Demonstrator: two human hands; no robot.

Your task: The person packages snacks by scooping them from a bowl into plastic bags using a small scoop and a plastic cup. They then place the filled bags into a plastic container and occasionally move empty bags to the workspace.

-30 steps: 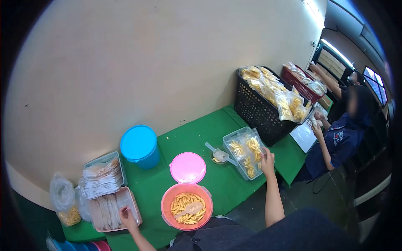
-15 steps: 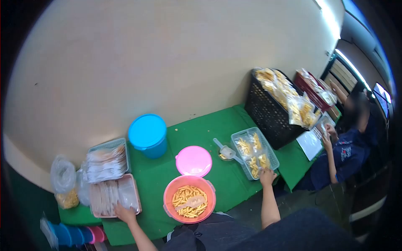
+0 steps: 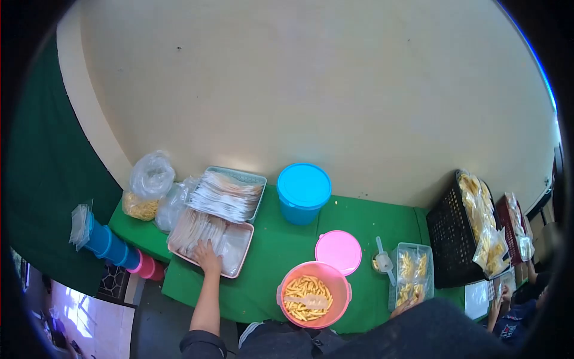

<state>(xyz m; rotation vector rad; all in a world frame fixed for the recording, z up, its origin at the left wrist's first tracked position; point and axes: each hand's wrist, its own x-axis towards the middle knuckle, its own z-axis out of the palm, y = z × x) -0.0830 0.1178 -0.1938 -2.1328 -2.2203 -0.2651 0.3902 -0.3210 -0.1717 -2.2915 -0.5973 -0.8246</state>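
The left hand (image 3: 207,257), fingers spreading open, is resting on flat clear plastic bags (image 3: 234,244), perhaps steadying them. The right hand (image 3: 409,303) is lying at a translucent rectangular tray (image 3: 393,290) holding yellow-stick packets (image 3: 406,265); its grip is staying unclear. The round pink tub (image 3: 341,292) is sitting between, presumably within both hands' reach.

No readable text is being shown; a print (image 3: 508,330) (too blurred) is being displayed on a co-worker's dark shirt (image 3: 524,315).
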